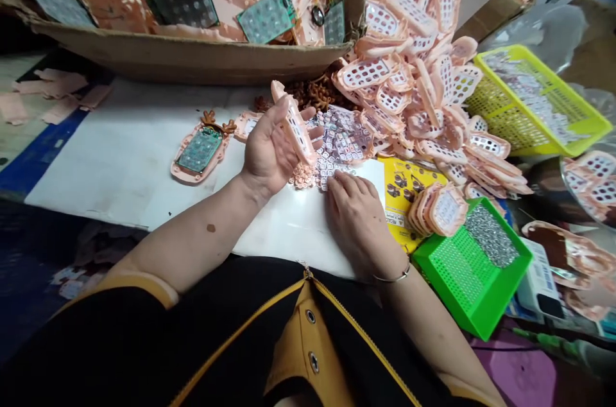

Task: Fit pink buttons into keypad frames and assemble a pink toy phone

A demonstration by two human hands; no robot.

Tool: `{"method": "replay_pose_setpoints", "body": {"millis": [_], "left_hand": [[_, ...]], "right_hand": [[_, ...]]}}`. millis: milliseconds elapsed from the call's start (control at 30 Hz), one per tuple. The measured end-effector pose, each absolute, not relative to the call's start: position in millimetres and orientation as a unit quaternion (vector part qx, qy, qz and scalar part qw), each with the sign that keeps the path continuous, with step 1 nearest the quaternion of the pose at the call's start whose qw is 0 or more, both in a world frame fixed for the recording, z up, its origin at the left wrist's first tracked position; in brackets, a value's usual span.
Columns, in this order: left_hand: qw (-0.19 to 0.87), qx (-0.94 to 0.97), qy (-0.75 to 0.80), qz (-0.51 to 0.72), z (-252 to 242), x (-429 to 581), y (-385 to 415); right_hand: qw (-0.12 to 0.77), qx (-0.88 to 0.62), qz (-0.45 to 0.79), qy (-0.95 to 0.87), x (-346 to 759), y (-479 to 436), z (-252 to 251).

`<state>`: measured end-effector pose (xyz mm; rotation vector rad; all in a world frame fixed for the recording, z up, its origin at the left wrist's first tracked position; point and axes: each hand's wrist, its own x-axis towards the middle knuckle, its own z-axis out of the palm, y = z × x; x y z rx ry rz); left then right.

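Observation:
My left hand (275, 147) is closed around a pink plastic casing half (295, 124), held up and tilted, with a white panel of holes in it. My right hand (359, 211) rests on the white work surface, fingers bent together at the near edge of a heap of small white square buttons (339, 134). Whatever its fingertips pinch is hidden. Between the hands lie small round pink pieces (303, 176). To the left, a pink casing with a green circuit board (198, 149) lies beside brown antler-shaped parts (215, 121).
A cardboard box (192, 54) of casings and circuit boards spans the back. Pink casings (414, 73) pile up at the right, near a yellow basket (539, 99). A green basket (474, 269) holds small metal pieces. Stacked casings (437, 208) stand on a yellow sheet (397, 176).

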<state>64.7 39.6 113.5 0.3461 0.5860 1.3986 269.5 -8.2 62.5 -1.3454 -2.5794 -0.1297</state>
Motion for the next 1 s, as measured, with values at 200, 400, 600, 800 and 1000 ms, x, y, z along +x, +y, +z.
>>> {"method": "replay_pose_setpoints", "body": {"millis": [200, 400, 600, 800, 1000], "left_hand": [[0.744, 0.168, 0.271, 0.587, 107, 72, 34], [0.779, 0.173, 0.285, 0.532, 100, 81, 28], [0.803, 0.220, 0.262, 0.488, 90, 81, 27], [0.834, 0.218, 0.245, 0.443, 83, 82, 25], [0.843, 0.265, 0.199, 0.424, 84, 80, 24]], "right_hand": [[0.440, -0.577, 0.167, -0.667, 282, 5, 61], [0.572, -0.513, 0.486, -0.416, 290, 11, 73], [0.568, -0.489, 0.470, -0.465, 285, 4, 79], [0.514, -0.491, 0.132, -0.690, 269, -16, 96], [0.336, -0.362, -0.101, -0.864, 259, -19, 111]]}}
